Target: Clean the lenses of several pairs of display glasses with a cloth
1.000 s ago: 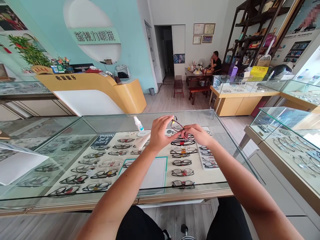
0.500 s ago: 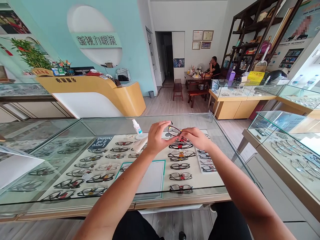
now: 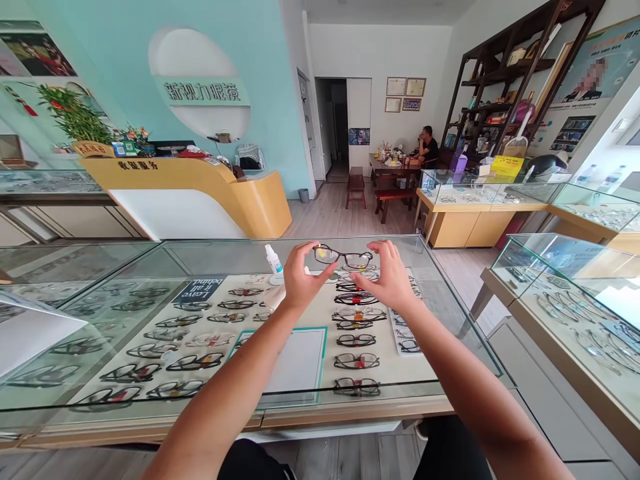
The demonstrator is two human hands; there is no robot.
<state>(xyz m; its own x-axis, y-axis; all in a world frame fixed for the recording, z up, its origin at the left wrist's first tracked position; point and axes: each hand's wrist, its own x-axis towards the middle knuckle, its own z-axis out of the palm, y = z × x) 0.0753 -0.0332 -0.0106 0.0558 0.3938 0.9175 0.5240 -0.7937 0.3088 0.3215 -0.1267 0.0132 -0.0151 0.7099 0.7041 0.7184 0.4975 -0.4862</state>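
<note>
A pair of dark-framed eyeglasses (image 3: pixel 342 256) is held up over the glass display case, its lenses spread between my two hands. A small yellow mark shows on the left lens. My left hand (image 3: pixel 305 275) has its thumb and fingers closed on the left end of the frame. My right hand (image 3: pixel 387 275) is at the other end, fingers by the hinge and thumb near the lower rim. Beside my left hand stands a white spray bottle (image 3: pixel 273 259). A pale cloth (image 3: pixel 274 299) lies close by, partly hidden by my left wrist.
The glass display case (image 3: pixel 260 419) holds rows of eyeglasses (image 3: pixel 357 361) and a green-edged white board (image 3: pixel 300 360). White paper (image 3: pixel 35 333) juts in at left. Another glass case (image 3: pixel 565 293) stands at right. Across the room a person (image 3: pixel 427 145) sits at a table.
The glasses have turned so both lenses now spread level between my hands. My right hand has moved from the near lens to the right end. The view has tilted up slightly.
</note>
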